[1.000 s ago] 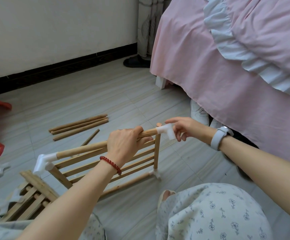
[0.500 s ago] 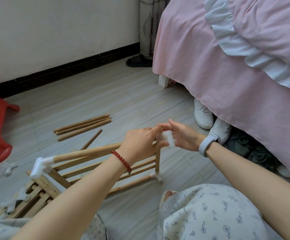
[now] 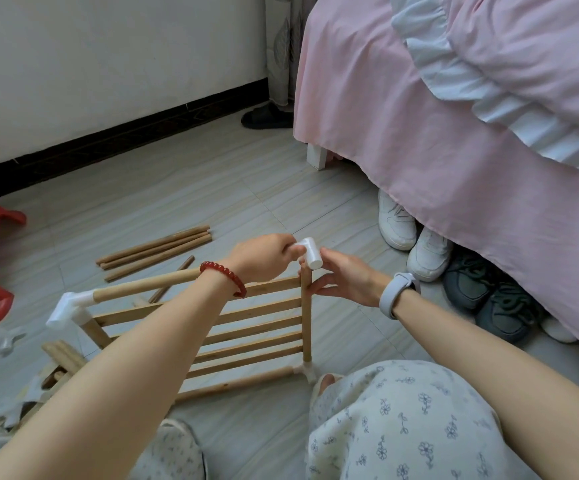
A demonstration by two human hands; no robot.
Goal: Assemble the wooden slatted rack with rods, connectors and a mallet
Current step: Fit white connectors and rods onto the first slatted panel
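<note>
While the left hand (image 3: 263, 258) has its grip pinched on the white connector (image 3: 310, 256) at the top corner, the right hand (image 3: 346, 278) steadies things from the other side, thumb up near the connector and fingers resting on the upright rod (image 3: 305, 320) just below it. I can't tell if those fingers actually close round the rod.

The slatted rack (image 3: 246, 327) stands on edge on the floor (image 3: 184, 188) in front of the person's knees, with the top rod (image 3: 142, 284) running from this corner to a second connector (image 3: 69, 308) on the left.

My guess at what could go wrong: the connector looks like it's sitting on the upright's tip, maybe not fully seated. Push it on crooked and it could jam or bind, or the top rod could pop out of the far connector since the frame is only propped, not braced. The whole panel might also tip over. No mallet in view, so seating it by hand may leave it loose. Spare rods (image 3: 156, 249) lie further out on the floor.
</note>
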